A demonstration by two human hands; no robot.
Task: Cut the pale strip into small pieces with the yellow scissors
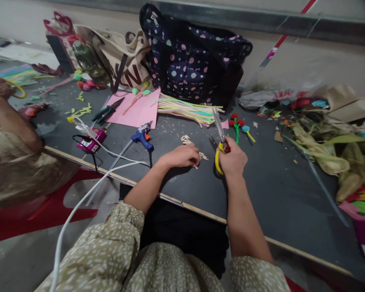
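Observation:
My right hand [232, 160] grips scissors [220, 134] with yellow and red handles, blades pointing away from me over the dark table [270, 190]. Fingers curled, my left hand [182, 156] rests on the table and pinches a small pale scrap; whether it holds it firmly I cannot tell. More pale scraps [187, 140] lie just beyond it. A bundle of pastel strips [185, 108] lies further back, beside a pink sheet [140, 109].
A blue glue gun [142, 137] with a white cord lies left of my hands, with green pliers [107, 111] and a pink device [91, 142]. Red pipe-cleaner flowers [236, 122] sit by the scissors. Bags [194, 56] stand behind. Another person's arm [9, 117] is at left. Dried leaves [316, 150] are piled at right.

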